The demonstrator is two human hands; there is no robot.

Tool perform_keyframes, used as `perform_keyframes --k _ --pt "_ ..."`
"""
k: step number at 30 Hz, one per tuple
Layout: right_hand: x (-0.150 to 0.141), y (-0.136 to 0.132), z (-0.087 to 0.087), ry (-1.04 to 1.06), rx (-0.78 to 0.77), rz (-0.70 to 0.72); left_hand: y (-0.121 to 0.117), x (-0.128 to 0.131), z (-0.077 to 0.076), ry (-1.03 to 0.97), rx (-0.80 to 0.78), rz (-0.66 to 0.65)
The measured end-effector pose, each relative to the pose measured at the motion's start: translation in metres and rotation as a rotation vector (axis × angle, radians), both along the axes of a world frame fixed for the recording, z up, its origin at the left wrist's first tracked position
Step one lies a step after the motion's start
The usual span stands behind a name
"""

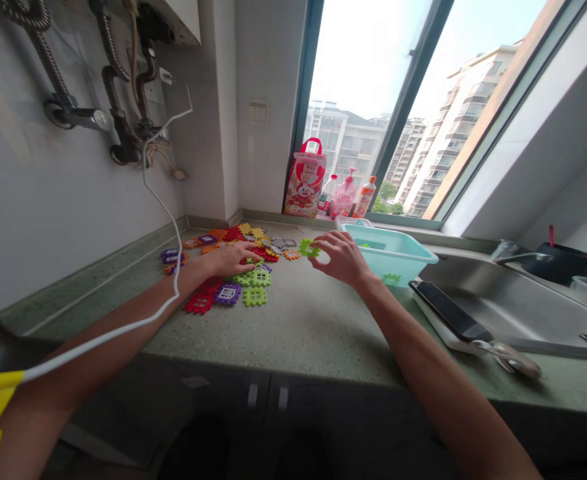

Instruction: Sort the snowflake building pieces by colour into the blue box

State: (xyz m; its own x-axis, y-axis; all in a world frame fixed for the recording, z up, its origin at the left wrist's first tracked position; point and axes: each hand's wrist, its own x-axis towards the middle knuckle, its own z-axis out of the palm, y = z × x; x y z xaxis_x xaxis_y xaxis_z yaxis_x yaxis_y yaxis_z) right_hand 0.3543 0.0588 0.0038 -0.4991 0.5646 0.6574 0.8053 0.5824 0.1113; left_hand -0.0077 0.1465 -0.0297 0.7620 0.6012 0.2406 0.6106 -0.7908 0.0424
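A pile of flat plastic interlocking tiles (233, 263) in red, purple, green, yellow, orange and grey lies on the green counter (303, 327). My left hand (233, 259) rests on the pile, fingers curled over the tiles. My right hand (340, 257) pinches one green tile (308, 249) at its fingertips, held just above the counter beside a light turquoise plastic bin (390, 257). Another green tile shows inside the bin.
A phone (448, 310) lies on a white board right of the bin, next to a steel sink (513, 300). Bottles and a red-handled bag (304, 180) stand on the window sill. A white cable (163, 207) hangs across my left arm.
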Motion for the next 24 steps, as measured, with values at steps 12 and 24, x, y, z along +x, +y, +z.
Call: perform_keyframes --k 12,24 --pt "0.071 0.005 0.016 0.325 0.013 -0.792 -0.001 0.0 0.0 0.039 -0.013 0.027" --pt "0.069 0.002 0.024 0.328 -0.288 -0.916 0.001 0.001 -0.001 0.028 -0.019 0.027"
